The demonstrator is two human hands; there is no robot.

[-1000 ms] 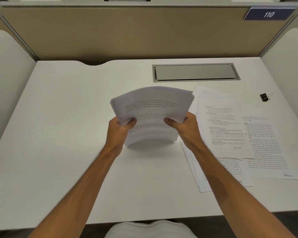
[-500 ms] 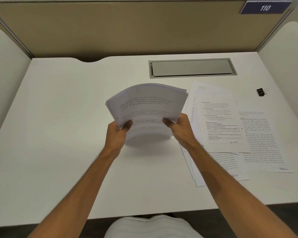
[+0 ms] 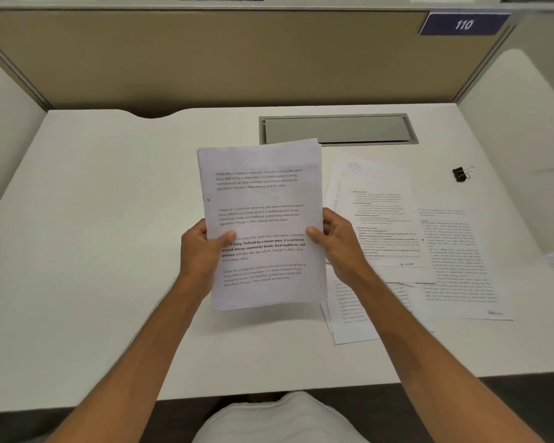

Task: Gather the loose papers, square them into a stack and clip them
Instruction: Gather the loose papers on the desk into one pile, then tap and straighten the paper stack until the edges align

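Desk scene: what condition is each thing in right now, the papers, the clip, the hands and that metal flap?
Held stack: upright above the desk, gripped at both side edges, printed side facing the camera.
Left hand: closed on the stack's left edge.
Right hand: closed on the stack's right edge.
Loose papers: lying flat, overlapping, not yet gathered.
Binder clip: lying unused on the desk, clamping nothing.
Metal flap: shut.
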